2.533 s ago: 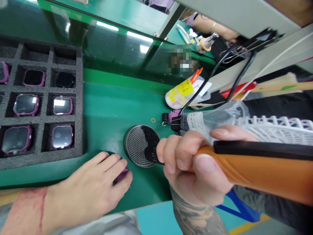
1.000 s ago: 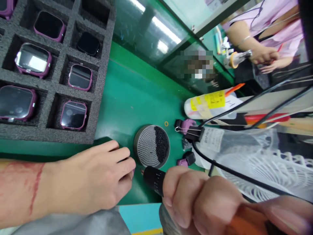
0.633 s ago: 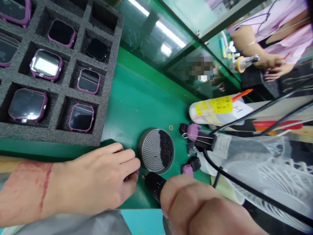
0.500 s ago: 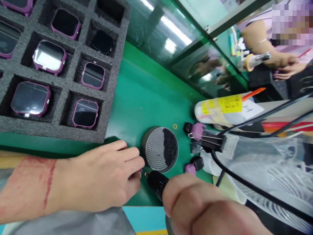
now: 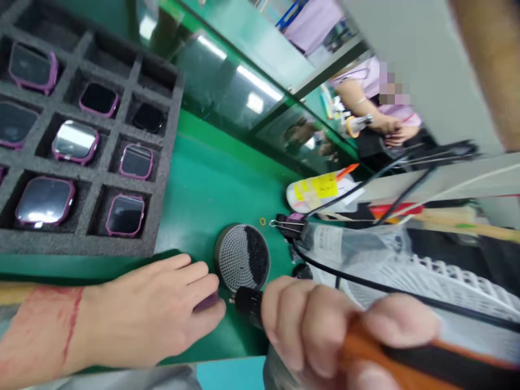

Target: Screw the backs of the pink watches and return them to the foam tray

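Note:
My left hand [image 5: 150, 314] rests at the table's front, fingers curled around a small purple watch part [image 5: 206, 301] that is mostly hidden. In my right hand [image 5: 309, 319] is an electric screwdriver [image 5: 248, 304] with a black nose and an orange body, gripped by wrapped fingers. Its bit points left toward the left hand's fingertips, a small gap apart. Just behind the bit stands a round screw dish [image 5: 233, 262] with a perforated grey plate; tiny black pieces, apparently screws, fill its right side.
A grey foam tray [image 5: 159, 201] at left holds several purple-framed watches [image 5: 125, 215]. Behind runs a glass partition [image 5: 227, 103]. To the right are a white bottle [image 5: 314, 194], a binder clip [image 5: 293, 226], black cables [image 5: 390, 303] and plastic bags [image 5: 337, 238]. A co-worker's hands [image 5: 390, 130] show beyond.
The view has shifted, so table items appear further left. My right hand and screwdriver have turned, showing the orange body. The bit stays near my left hand, which still holds the purple part.

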Demonstrator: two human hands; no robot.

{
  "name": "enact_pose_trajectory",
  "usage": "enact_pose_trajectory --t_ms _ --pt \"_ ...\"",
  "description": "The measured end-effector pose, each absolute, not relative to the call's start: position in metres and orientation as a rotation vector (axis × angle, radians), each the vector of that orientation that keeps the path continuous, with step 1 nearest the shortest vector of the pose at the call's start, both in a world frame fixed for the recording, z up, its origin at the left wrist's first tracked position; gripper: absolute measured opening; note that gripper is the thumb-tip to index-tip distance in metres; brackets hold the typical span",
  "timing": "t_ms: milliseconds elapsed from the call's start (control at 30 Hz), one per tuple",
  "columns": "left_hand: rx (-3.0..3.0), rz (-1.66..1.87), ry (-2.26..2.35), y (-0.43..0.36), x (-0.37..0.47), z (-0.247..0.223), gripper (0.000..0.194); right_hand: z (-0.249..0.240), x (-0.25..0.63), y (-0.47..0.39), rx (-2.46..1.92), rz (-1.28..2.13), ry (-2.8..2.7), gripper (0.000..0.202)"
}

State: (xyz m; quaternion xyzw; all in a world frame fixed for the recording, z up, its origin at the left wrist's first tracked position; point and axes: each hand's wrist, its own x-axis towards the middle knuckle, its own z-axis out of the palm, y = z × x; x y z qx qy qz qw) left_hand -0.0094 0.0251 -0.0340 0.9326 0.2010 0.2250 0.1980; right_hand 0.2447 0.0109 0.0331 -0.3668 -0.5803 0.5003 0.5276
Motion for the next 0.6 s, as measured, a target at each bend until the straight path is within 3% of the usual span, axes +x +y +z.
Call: enact_pose_trajectory --t_ms 133,267,600 --pt "2.665 0.547 0.464 0.028 -0.013 -0.03 0.013 0.031 0.247 0.031 -0.811 1.003 -1.227 0.02" --pt "2.667 0.626 0.482 0.029 -0.012 -0.027 0.024 0.022 0.247 0.029 -0.858 1.015 -1.236 0.02" --pt "2.683 0.593 0.568 0.025 -0.012 -0.038 0.021 0.017 0.239 0.027 -0.887 1.02 -1.232 0.023"
